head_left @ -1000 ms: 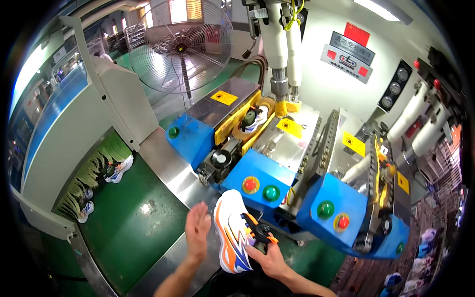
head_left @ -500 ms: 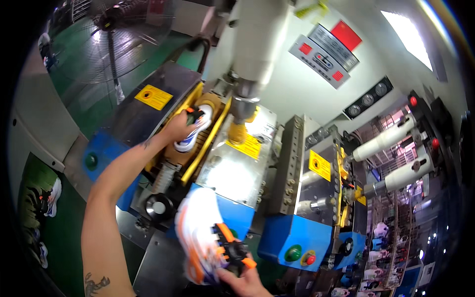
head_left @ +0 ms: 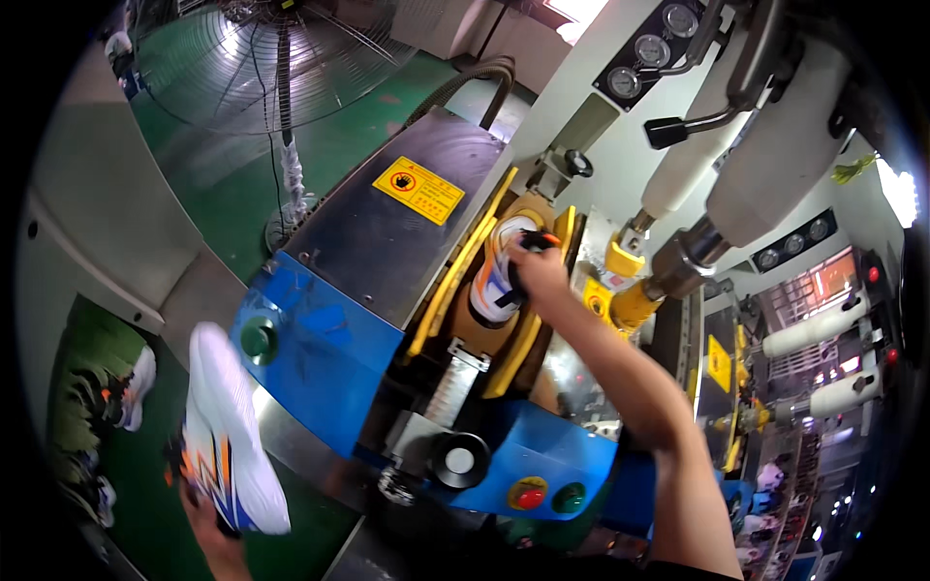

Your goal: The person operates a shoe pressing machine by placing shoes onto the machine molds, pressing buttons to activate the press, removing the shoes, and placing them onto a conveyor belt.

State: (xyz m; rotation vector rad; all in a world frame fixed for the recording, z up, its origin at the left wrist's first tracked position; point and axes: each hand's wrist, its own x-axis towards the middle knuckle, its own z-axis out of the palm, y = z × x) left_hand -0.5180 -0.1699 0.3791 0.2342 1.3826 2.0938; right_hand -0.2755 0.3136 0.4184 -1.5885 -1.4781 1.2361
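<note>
My right hand reaches from the lower right into the yellow-lined cavity of a blue and grey press machine. It grips the black top of a white, orange and blue sneaker that sits in the cavity. My left hand is low at the left, below the machine's front edge. It holds a second white sneaker with orange and blue markings, sole toward me and blurred by motion.
A red button, a green button and a black knob sit on the machine's front. More sneakers lie on a green belt at far left. A large fan stands behind. White cylinders line the right.
Half a second ago my left hand was in the cavity and my right held a sneaker. Now my right hand is in the cavity and my left holds a sneaker low at left.
</note>
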